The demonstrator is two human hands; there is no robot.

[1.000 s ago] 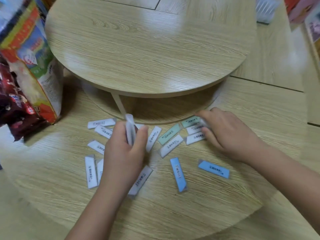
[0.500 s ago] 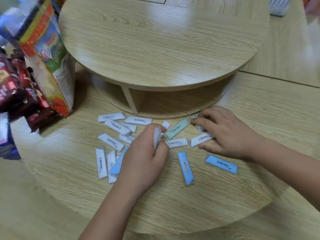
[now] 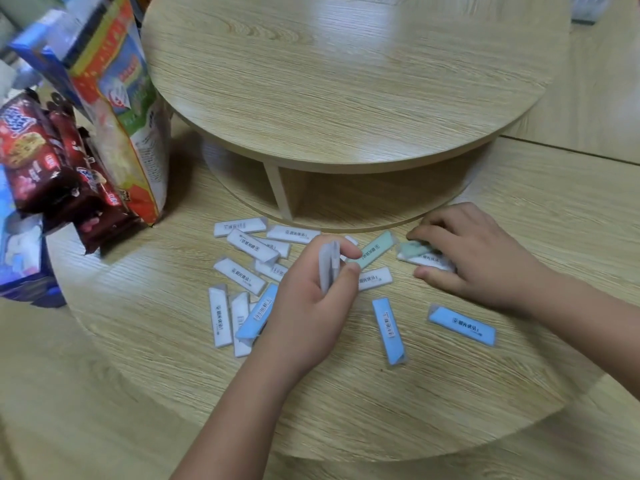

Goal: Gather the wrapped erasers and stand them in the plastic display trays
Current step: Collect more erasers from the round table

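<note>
White erasers pinched in left hand grip, long axis pointing away; right hand grips green eraser.

A tall snack bag stands at the round wooden table's left edge. Dark red biscuit packets lie beside it

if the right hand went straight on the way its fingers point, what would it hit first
Probably the loose green eraser lying flat just beyond the right hand and the small pile it grips; past that, the left hand holding its stack. Heights are hard to judge.
</note>
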